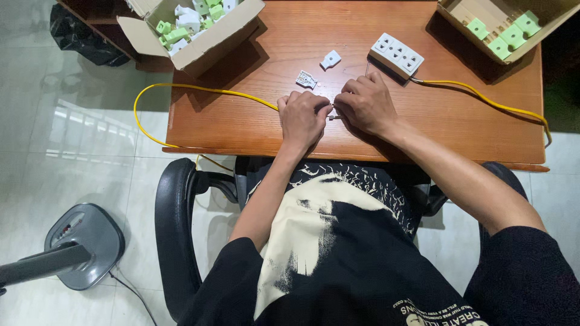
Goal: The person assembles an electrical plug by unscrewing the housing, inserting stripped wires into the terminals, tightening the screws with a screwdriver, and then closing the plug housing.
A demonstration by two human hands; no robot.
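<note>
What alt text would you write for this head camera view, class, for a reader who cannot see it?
Both hands, left hand and right hand, meet on a wooden table, pinching the end of a yellow cable. A white socket strip and boxes of green and white parts lie beyond.

**Soft indoor light, sharp centre, bent edges**

The scene is evenly and fairly brightly lit, with light that seems to come from above and from the left. The wooden table (254, 121) shows a mild warm sheen. The cardboard box (199, 30) at upper left casts a dark shadow to its lower right, and the box (459, 12) at upper right shades the wood beside it. A pale window-like reflection glares on the glossy floor tiles (78, 130). Focus is crisp at the centre. The wide lens bows the table edge, and the corners darken, especially at right.
</note>
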